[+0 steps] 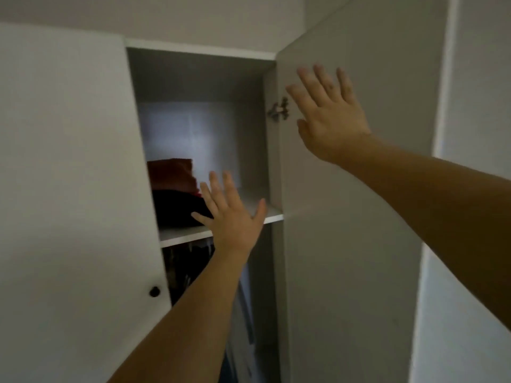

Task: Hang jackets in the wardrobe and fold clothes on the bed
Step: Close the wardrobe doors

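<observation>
Both hands are spread and empty, the right hand (330, 111) flat toward the open grey wardrobe door (354, 217), probably steadying it, the left hand (231, 214) reaching toward the folded dark-red clothes (174, 194) at the white shelf's (272, 215) left end; no jackets visible.

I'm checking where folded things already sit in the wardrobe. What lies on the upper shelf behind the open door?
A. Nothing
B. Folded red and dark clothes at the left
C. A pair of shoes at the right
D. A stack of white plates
B: a pile of folded red and dark clothes sits at the left end of the white upper shelf, just beyond the spread fingers of the left hand.
</observation>
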A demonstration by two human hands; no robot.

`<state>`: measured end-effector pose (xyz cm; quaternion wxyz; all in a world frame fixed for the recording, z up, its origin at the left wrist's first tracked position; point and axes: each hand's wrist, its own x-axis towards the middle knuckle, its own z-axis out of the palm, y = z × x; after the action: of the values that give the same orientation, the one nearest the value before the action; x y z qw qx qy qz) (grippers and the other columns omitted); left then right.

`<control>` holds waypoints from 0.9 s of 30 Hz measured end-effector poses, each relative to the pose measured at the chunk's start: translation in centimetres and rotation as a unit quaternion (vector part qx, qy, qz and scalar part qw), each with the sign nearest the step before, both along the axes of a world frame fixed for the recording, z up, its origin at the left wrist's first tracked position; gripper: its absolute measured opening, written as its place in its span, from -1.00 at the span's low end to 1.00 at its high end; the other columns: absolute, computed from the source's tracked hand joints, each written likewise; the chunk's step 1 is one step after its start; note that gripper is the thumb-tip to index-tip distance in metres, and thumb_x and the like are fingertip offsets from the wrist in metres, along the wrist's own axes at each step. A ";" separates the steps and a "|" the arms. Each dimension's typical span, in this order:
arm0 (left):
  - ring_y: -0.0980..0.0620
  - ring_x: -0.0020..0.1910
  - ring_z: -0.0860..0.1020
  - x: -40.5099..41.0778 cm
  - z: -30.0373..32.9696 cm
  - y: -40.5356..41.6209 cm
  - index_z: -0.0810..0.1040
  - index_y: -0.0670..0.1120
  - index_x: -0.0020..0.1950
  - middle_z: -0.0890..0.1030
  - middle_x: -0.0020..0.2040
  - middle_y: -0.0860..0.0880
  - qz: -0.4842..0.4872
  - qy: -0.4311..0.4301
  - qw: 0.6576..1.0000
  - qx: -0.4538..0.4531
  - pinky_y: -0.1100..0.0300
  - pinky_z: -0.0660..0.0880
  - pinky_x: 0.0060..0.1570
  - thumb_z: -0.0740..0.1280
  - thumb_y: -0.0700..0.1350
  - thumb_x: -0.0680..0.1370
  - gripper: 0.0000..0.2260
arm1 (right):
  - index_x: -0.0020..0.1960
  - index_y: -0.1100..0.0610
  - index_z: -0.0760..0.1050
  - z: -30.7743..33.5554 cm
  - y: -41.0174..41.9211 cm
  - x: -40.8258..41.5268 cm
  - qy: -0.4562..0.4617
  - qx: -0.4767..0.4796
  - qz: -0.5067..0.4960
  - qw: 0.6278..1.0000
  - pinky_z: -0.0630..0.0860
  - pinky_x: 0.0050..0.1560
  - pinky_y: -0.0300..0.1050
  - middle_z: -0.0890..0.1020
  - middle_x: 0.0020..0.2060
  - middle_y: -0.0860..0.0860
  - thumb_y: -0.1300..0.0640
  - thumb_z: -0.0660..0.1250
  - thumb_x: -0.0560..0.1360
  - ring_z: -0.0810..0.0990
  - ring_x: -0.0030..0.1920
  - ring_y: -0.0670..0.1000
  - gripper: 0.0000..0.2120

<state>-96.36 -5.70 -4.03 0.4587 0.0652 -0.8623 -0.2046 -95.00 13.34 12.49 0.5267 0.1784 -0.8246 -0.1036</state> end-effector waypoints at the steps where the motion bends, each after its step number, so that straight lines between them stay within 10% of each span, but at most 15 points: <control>1: -0.14 0.56 -0.18 0.6 -0.4 3.0 -0.20 0.00 0.58 -0.19 0.59 -0.04 -0.046 -0.006 0.999 -0.006 -0.46 -0.06 0.34 0.11 0.36 0.49 -0.16 | 0.57 0.08 -0.01 0.2 2.3 1.1 0.012 -0.013 -0.014 1.000 -0.26 0.50 0.16 -0.06 0.57 0.09 0.04 0.03 0.61 -0.15 0.56 0.13 -0.44; 8: 0.02 0.57 -0.15 4.9 -2.8 19.7 -0.26 0.13 0.56 -0.20 0.59 0.09 -0.314 -0.054 0.948 -0.013 -0.32 -0.01 0.45 -0.05 0.52 0.42 -0.15 | 0.57 0.09 -0.15 0.7 13.1 6.2 0.049 -0.218 -0.030 0.974 -0.22 0.52 0.12 -0.12 0.56 0.14 0.11 0.08 0.58 -0.16 0.55 0.16 -0.35; 13: -0.03 0.57 -0.05 5.6 -3.7 25.7 -0.24 0.09 0.56 -0.15 0.60 0.05 -0.289 -0.091 0.953 0.019 -0.24 0.12 0.45 0.23 0.41 0.45 -0.08 | 0.32 0.19 0.33 -0.4 14.9 6.5 -0.216 -0.472 0.176 0.836 0.47 0.12 0.00 0.53 0.13 0.15 0.11 0.10 0.62 0.51 0.13 0.15 -0.69; 15: -0.09 0.56 0.06 5.3 -4.1 26.2 -0.22 0.05 0.57 -0.07 0.60 -0.01 -0.246 -0.108 0.962 0.047 -0.24 0.19 0.43 0.30 0.32 0.47 -0.08 | -0.05 0.18 0.42 -1.0 14.6 6.5 -0.217 -0.486 0.189 0.825 0.41 -0.14 -0.09 0.49 -0.19 0.07 0.15 0.07 0.61 0.47 -0.13 0.08 -0.82; 27: 0.02 0.22 0.56 8.9 -7.0 14.6 0.00 0.17 0.52 0.42 0.42 0.07 -0.255 0.052 0.965 0.024 0.32 0.50 0.15 0.14 0.20 0.56 -0.43 | 0.04 0.04 0.37 -3.9 4.4 7.7 -0.140 -0.422 0.366 0.817 0.49 -0.18 -0.34 0.49 -0.18 -0.12 0.07 0.15 0.63 0.52 -0.19 -0.13 -0.94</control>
<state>-87.50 8.93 -11.04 0.4334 -0.1569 -0.8203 -0.3385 -87.28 17.72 8.61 0.4283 0.2397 -0.7262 0.4814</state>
